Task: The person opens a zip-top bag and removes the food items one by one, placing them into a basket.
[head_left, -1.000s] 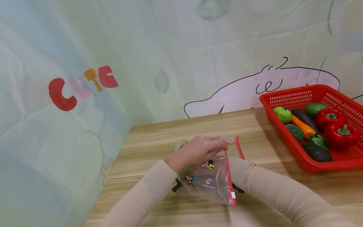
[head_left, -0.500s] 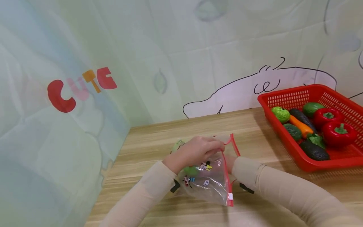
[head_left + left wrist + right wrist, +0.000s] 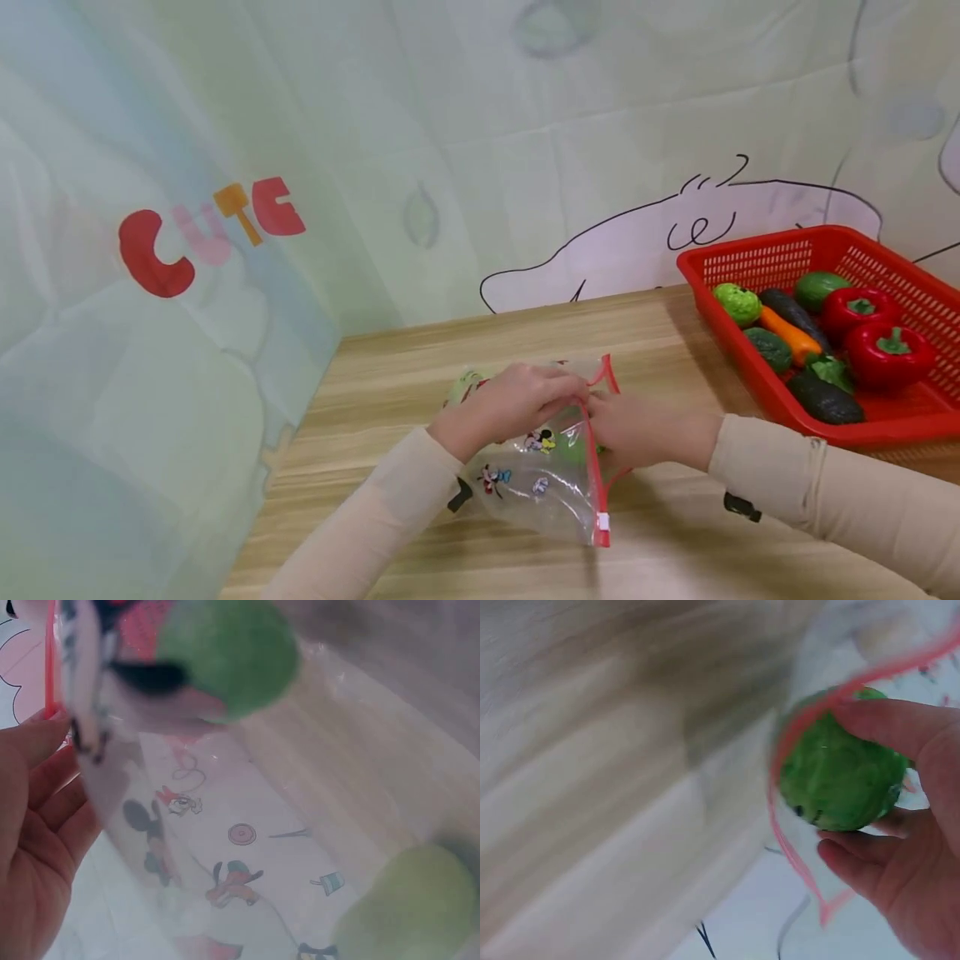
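A clear zip bag (image 3: pixel 525 492) with a red zip edge and cartoon prints lies on its side on the wooden table. My left hand (image 3: pixel 517 404) pinches its upper rim; the fingers show beside the red edge in the left wrist view. At the bag's mouth, my right hand (image 3: pixel 645 429) grips a round green cabbage (image 3: pixel 844 776), thumb on one side and fingers on the other. Through the film the cabbage (image 3: pixel 232 660) appears as a green ball. Deeper in the bag is a pale green, rounded thing (image 3: pixel 412 907), blurred, its kind unclear.
To the right stands a red plastic basket (image 3: pixel 742 383) with two red bell peppers (image 3: pixel 890 354), a carrot (image 3: pixel 787 333), a light green cabbage (image 3: pixel 737 304) and several dark green vegetables. A printed cloth (image 3: pixel 450 167) hangs behind the table (image 3: pixel 420 358).
My right hand has drawn back to the right, from inside the bag to its mouth, and the green cabbage has come along with it. The left hand keeps its hold on the rim.
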Tool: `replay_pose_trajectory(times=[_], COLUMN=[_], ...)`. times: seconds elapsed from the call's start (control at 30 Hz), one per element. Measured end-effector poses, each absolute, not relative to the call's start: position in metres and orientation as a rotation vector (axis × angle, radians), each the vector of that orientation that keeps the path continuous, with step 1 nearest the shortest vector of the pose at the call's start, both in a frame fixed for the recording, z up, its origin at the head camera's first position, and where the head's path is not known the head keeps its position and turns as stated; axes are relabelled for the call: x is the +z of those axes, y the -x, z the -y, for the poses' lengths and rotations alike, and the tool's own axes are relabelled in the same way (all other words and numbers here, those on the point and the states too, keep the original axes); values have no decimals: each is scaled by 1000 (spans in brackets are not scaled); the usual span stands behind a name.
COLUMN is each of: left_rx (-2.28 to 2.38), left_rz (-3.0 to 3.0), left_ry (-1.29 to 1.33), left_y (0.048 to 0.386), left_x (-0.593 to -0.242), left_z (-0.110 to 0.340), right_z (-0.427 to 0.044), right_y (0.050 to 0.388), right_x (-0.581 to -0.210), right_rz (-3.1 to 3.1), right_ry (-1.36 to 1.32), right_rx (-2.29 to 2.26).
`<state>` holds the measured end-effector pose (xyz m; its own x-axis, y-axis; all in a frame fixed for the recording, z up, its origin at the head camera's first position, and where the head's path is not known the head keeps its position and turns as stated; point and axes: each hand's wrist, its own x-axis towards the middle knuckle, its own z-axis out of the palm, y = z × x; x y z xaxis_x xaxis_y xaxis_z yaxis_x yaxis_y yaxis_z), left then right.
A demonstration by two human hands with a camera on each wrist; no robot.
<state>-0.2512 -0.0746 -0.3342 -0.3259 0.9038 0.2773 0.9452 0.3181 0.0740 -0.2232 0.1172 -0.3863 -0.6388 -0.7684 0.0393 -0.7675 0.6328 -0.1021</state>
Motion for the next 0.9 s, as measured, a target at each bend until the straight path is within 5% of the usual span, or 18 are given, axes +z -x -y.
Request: replay_pose_trajectory(times=[0.43,0.9], left_rx=[-386,-380], left_rz=[2369,2365], left_ry=[1675,1623], left_y=[251,247], left_x=[-343,-347], left_z=[83,94], right_z=[-188,-291], right_y=[196,218], right_x=[-308,-295], right_rz=[-2889,-3004], right_ry=[1012,451], right_rx=[-64,-91])
